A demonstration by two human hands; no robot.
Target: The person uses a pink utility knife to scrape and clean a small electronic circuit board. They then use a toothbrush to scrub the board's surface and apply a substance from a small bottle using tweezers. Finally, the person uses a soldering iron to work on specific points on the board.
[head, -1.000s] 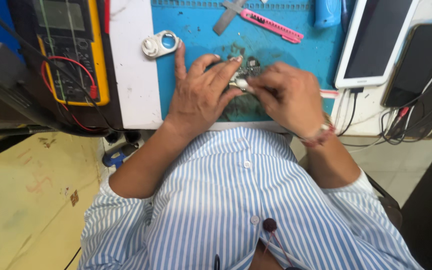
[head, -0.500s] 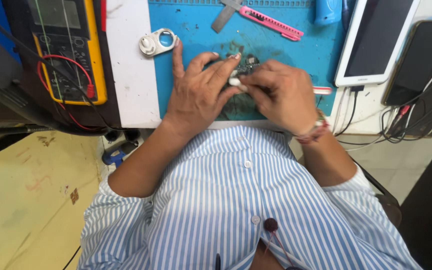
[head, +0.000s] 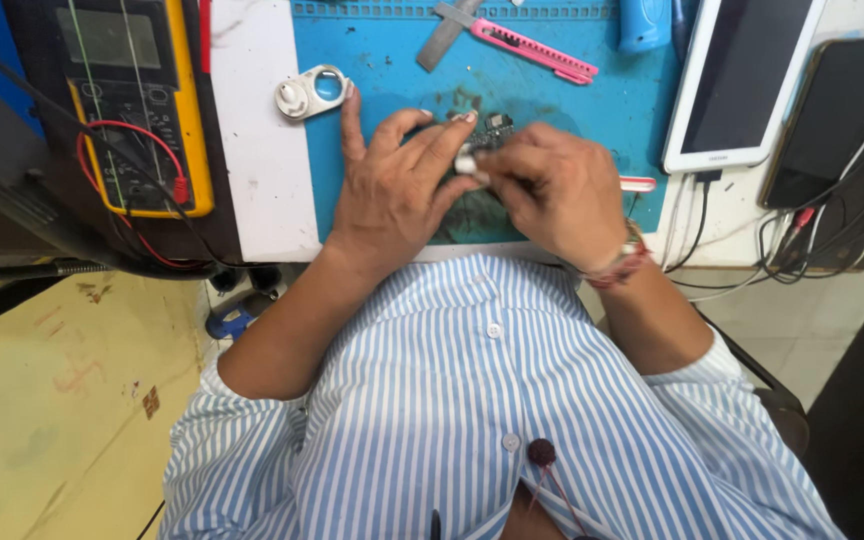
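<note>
Left hand (head: pixel 397 190) pressed flat on the blue mat (head: pixel 572 130), fingers spread, thumb and forefinger pinching a small white part (head: pixel 466 165). Right hand (head: pixel 552 190) clenched around the same part, just beside a small dark circuit board (head: pixel 497 127). Both low on the desk (head: pixel 252 150). Nearby: white loupe (head: pixel 310 93), pink cutter (head: pixel 532 47), yellow multimeter (head: pixel 127 100), white tablet (head: pixel 747 80).

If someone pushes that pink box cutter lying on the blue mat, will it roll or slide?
The pink box cutter looks flat and slim, so it would likely slide or spin, not roll. It seems a plastic body, probably light and stiff. The blue mat looks rubbery, so it may drag a bit.
</note>
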